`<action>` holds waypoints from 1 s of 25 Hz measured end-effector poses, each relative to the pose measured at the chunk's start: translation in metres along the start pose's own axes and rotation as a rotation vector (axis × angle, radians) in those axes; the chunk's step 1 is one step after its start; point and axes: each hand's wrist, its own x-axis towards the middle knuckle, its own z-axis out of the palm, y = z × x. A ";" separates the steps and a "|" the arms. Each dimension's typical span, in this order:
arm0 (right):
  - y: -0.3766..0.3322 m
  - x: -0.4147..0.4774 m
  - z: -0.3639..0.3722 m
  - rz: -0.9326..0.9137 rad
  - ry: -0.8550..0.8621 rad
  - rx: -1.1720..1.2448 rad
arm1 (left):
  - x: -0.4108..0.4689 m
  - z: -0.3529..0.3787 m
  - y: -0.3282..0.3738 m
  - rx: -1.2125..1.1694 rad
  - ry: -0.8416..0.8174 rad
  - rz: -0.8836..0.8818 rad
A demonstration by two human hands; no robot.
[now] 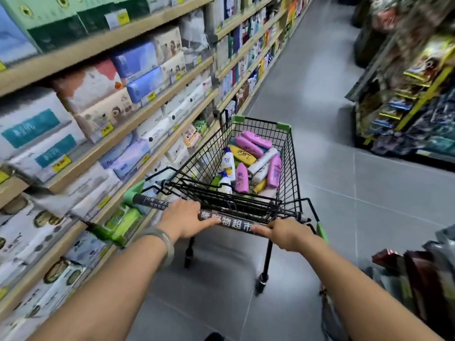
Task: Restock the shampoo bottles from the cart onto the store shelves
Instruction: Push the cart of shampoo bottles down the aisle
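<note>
Head view. My left hand (186, 219) and right hand (283, 232) both grip the cart handle (229, 223) at lower centre, fingers curled over the bar. The shampoo bottles (251, 166) lie heaped in the cart (293, 153) beyond both hands, toward frame centre, long axes mixed; the right hand seems nearer. A folded wire flap (221, 193) stands between. At left, the shelves (138, 124) hold tissue packs (37, 129).

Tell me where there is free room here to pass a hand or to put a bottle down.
Bare: the grey floor between the cart and the right display, and the cart's open top, above the shampoo bottles. Crowded: the left shelves, packed with tissue packs to the edge, close beside the cart; the cart's bottom, piled with bottles.
</note>
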 end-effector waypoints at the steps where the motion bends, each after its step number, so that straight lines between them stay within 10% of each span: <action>1: 0.003 0.009 -0.006 0.021 0.032 0.004 | 0.012 -0.005 0.001 0.019 0.005 -0.002; 25: 0.133 0.244 -0.218 0.098 0.168 0.048 | 0.356 -0.124 0.070 -0.058 -0.102 0.024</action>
